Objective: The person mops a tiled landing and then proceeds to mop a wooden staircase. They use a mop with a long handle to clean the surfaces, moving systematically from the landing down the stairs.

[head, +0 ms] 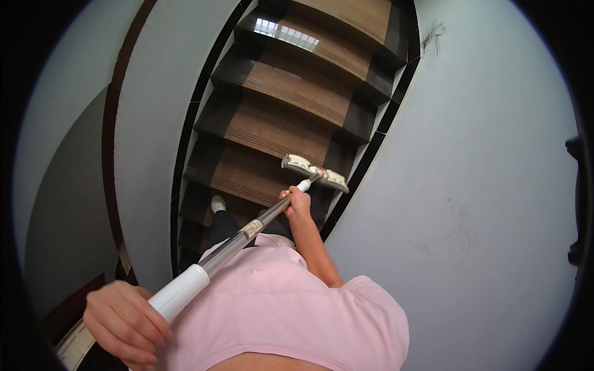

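Observation:
My left hand [123, 320] grips the white end handle of a flat mop near my left shoulder. Its metal pole [225, 252] slants across my chest, with a label around its middle. Further down, my right hand [299, 204] is closed around the pole just behind the white joint. The mop head [318, 172], cream plastic with a grey pad beneath, lies crosswise over the right part of a stair step [260, 171]. Whether the pad touches the stone cannot be told.
Brown and black polished stone stairs [287, 106] stretch out ahead. Black skirting and a pale scuffed wall [464, 162] bound the right side. At left stands a low white wall with a dark brown rail [111, 120]. One white shoe [217, 203] shows on a step.

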Tool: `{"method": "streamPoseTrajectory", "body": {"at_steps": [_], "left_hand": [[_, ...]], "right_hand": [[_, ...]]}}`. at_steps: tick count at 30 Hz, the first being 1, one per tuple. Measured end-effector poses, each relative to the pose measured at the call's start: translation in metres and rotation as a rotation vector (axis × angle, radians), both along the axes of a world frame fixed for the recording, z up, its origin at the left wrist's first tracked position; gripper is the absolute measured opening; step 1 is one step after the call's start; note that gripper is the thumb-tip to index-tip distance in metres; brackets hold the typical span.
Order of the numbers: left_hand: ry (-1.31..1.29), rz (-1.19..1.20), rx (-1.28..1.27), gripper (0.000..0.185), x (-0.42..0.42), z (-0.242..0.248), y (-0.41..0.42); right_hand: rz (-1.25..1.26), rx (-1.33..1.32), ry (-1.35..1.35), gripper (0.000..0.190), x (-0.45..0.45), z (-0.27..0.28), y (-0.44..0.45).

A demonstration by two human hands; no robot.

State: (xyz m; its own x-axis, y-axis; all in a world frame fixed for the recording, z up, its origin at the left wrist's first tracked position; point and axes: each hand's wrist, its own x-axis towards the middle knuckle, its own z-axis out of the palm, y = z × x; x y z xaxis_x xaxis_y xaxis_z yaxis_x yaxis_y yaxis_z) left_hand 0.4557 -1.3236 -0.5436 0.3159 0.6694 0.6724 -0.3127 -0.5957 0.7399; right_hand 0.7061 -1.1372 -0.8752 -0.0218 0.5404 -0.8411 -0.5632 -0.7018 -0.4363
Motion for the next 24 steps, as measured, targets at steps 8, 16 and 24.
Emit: {"method": "streamPoseTrajectory", "body": {"at_steps": [8, 16, 24], "left_hand": [[-0.143, 0.264, -0.074, 0.009, 0.053, -0.028, 0.037], [-0.015, 0.461, -0.098, 0.02, 0.108, -0.079, 0.129], [0.159, 0.378, -0.054, 0.029, 0.117, -0.05, 0.135]], "right_hand": [[0.0, 0.161, -0.015, 0.013, 0.012, -0.023, 0.08], [-0.031, 0.051, -0.091, 0.01, 0.041, -0.074, 0.196], [-0.08, -0.037, -0.043, 0.01, 0.052, -0.058, 0.185]]}}
